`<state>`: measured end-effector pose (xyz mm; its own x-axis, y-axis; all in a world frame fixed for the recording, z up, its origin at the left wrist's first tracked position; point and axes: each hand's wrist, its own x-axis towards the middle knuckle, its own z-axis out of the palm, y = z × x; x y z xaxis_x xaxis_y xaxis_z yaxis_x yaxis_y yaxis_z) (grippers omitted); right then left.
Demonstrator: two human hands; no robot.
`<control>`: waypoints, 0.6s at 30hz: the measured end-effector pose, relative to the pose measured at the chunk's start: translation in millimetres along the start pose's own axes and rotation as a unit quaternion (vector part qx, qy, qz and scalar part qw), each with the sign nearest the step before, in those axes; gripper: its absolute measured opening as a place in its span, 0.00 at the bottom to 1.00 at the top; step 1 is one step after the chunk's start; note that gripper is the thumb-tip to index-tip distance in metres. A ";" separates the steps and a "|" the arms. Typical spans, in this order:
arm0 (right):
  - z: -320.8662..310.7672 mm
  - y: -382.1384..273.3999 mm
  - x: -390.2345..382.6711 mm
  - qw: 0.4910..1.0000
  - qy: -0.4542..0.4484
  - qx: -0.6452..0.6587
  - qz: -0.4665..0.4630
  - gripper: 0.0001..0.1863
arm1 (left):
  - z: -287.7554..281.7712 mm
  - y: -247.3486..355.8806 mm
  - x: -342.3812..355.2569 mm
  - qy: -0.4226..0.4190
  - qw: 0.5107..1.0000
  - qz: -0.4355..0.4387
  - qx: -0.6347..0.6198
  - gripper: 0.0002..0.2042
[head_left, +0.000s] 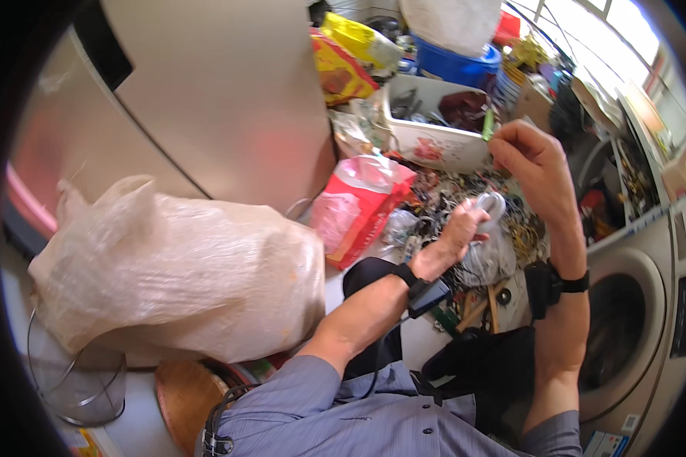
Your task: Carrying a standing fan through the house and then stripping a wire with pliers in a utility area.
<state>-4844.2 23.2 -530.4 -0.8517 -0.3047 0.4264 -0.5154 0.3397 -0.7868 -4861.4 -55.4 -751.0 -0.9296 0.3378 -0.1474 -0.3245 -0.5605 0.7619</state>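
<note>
My left hand (459, 230) is closed around a whitish looped thing that looks like a coiled cable (491, 207), above a heap of tangled wires and small parts (442, 190). Higher and to the right, my right hand (537, 164) has its thumb and fingers pinched together. Whatever it may hold is too small to make out. A thin green piece (488, 124) shows just beyond those fingertips, against the rim of a white bin (442, 145); I cannot tell whether they touch. Below my left hand lies a clear plastic bag (489, 259).
A red bag (362, 206) stands left of the heap, beside a large pale woven sack (198, 274). The refrigerator (221, 91) rises behind them. On the right is a front-loading washing machine (625, 312). A blue bucket (453, 68) stands behind the bin.
</note>
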 end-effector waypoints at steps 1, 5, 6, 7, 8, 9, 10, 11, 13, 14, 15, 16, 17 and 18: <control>-15.0 31.3 -16.9 0.997 0.038 -0.055 0.024 0.05 | 1.2 -5.1 7.5 -0.026 1.000 -0.012 -0.013 0.18; -39.9 122.0 -102.7 0.967 0.096 -0.187 0.141 0.10 | 12.2 -15.9 13.6 -0.080 0.995 -0.037 -0.042 0.22; -35.8 138.2 -117.3 0.965 0.091 -0.154 0.191 0.12 | 11.2 -19.6 17.7 -0.107 0.994 -0.023 -0.023 0.21; -35.0 152.6 -130.5 0.969 0.097 -0.055 0.221 0.18 | 13.3 -21.8 20.3 -0.139 0.990 -0.006 0.012 0.24; -32.8 165.9 -138.9 0.963 0.103 0.048 0.242 0.25 | 15.1 -24.9 20.1 -0.156 0.988 0.004 0.023 0.26; -31.4 177.5 -145.1 0.960 0.123 0.075 0.241 0.30 | 19.0 -28.2 23.1 -0.179 0.982 0.040 0.051 0.26; -28.5 187.2 -150.0 0.955 0.138 0.105 0.239 0.35 | 22.5 -33.2 24.5 -0.196 0.974 0.078 0.081 0.27; -29.8 192.1 -154.9 0.953 0.137 0.094 0.254 0.38 | 33.2 -39.5 22.8 -0.194 0.976 0.058 0.085 0.29; -29.9 205.1 -162.3 0.953 0.181 0.074 0.231 0.36 | 47.2 -48.2 20.1 -0.203 0.968 0.048 0.140 0.35; -31.7 213.3 -165.1 0.945 0.199 0.125 0.228 0.35 | 48.7 -51.1 22.8 -0.219 0.963 0.054 0.146 0.36; -40.0 221.2 -169.3 0.943 0.203 0.125 0.232 0.35 | 43.6 -57.9 29.5 -0.224 0.971 0.005 0.081 0.37; -45.7 224.0 -170.9 0.950 0.176 0.127 0.226 0.35 | 36.1 -57.9 32.4 -0.223 0.974 -0.047 0.019 0.38; -51.3 226.9 -172.3 0.955 0.150 0.129 0.220 0.34 | 30.2 -57.8 38.6 -0.244 0.967 -0.072 -0.007 0.38; -56.4 229.8 -173.3 0.955 0.139 0.133 0.225 0.32 | 26.1 -60.1 43.6 -0.240 0.966 -0.099 -0.006 0.36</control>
<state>-4820.4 204.3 -759.9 -0.9927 0.0787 0.0910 -0.0801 0.1320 -0.9880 -4877.9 12.7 -786.8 -0.6617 0.7495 0.0214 -0.4932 -0.4565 0.7405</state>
